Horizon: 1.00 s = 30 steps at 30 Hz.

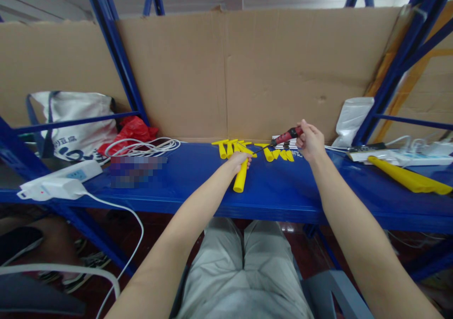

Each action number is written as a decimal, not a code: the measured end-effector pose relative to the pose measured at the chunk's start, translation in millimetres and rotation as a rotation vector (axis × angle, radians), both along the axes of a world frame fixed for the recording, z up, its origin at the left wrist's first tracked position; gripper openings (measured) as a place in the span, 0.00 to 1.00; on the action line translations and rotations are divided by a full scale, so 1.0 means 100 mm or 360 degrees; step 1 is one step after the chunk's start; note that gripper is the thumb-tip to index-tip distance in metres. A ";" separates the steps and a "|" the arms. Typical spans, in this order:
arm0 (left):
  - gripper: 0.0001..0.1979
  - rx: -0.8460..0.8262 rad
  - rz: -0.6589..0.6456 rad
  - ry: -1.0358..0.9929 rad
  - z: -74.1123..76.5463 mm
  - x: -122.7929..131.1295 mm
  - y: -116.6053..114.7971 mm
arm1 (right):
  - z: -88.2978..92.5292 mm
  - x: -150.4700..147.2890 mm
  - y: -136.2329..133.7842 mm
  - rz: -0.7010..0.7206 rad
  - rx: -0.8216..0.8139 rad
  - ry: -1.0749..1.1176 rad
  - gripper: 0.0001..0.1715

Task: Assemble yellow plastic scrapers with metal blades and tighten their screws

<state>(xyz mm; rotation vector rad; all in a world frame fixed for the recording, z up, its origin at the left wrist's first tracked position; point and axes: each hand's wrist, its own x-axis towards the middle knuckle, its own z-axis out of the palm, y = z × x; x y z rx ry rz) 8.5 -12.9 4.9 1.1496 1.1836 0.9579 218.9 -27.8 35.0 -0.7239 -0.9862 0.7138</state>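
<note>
My left hand [241, 160] is closed around a yellow tube-shaped part [239, 181], whose open round end points toward me over the blue shelf. In my right hand [311, 140] is the end of a red and black screwdriver [288, 136], raised a little above the shelf. Its thin shaft slants down and left to the yellow part at my left fingers; whether the tip touches it I cannot tell. Several similar yellow T-shaped parts [222, 149] lie behind my left hand. To its right are another yellow part [269, 155] and several short yellow pieces [283, 155].
Cardboard [276, 73] stands along the back of the blue shelf [198, 182]. On the left are a white cloth bag [78, 121], a red plastic bag [130, 132], coiled white cable [155, 145] and a power strip [63, 175]. A long yellow piece [406, 177] lies right.
</note>
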 end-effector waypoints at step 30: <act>0.10 -0.0010 -0.0023 0.0025 -0.02 -0.01 0.04 | 0.02 0.00 0.00 0.0178 0.0092 -0.0104 0.18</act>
